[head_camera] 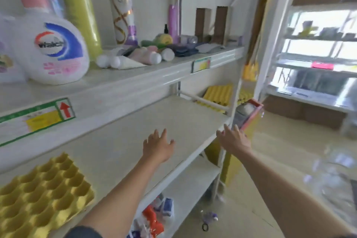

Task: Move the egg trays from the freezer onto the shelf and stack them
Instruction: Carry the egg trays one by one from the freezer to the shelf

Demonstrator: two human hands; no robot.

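Reaching out with both arms, we have nothing in either palm: our left hand (pixel 158 146) hovers spread-fingered above the bare middle of the shelf board (pixel 123 141), and our right hand (pixel 232 138) is open too, fingers fanned, just past the board's front corner, close to a pink-edged object (pixel 249 114) we cannot identify. One yellow egg tray (pixel 41 197) already lies on that board, at the near end, cups facing up and, as far as we can see, empty. More yellow trays (pixel 219 93) appear beyond the board's far end, behind the upright; the blur keeps us from counting them, and we cannot tell whether they sit in the freezer, which we cannot make out.

We judge the step in hand to be going for the next tray. To do it well, we should grasp it by two opposite edges, keep it level, and lower it squarely over the one on the board so the cups nest instead of riding crooked.

Above the board, the next tier carries a white detergent pouch (pixel 58 50), a tall pump bottle (pixel 123 17) and several tubes lying on their sides. Below it, small packets (pixel 154 216) are heaped loosely.
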